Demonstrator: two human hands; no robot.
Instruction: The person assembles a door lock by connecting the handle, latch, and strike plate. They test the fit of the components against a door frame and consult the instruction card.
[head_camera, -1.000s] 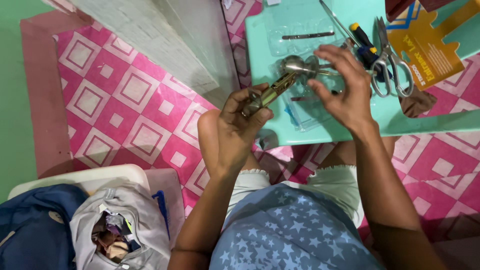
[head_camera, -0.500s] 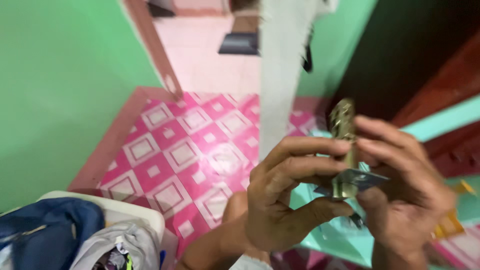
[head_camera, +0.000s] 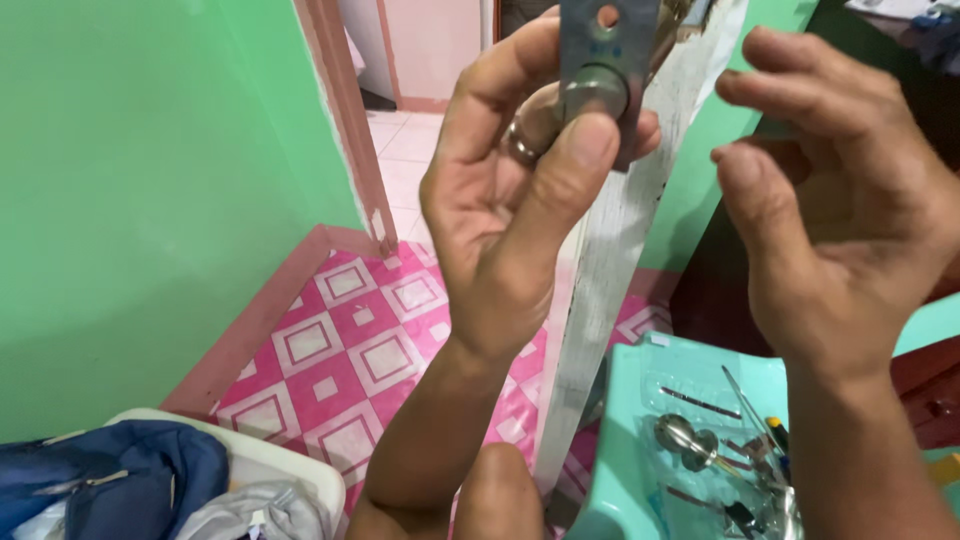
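Latch bolt assembly, a metal faceplate with a round bolt end, sat at twelve o'clock in my view, raised in front of the white door edge. My left hand held it: fingers curled behind the plate, thumb pad pressed over the bolt face, a ring showing on one finger. I noted the plate's long axis running roughly twelve to six, its upper end cut off by the frame. My right hand stood at three o'clock of the latch, apart from it and holding nothing, thumb and fingers loosely curved with a moderate gap between them. The left hand was plainly the nearer, being in contact. At five o'clock, low on the teal table, lay a silver knob in clear packaging with tools I could not identify. Pink patterned floor lay at seven o'clock.
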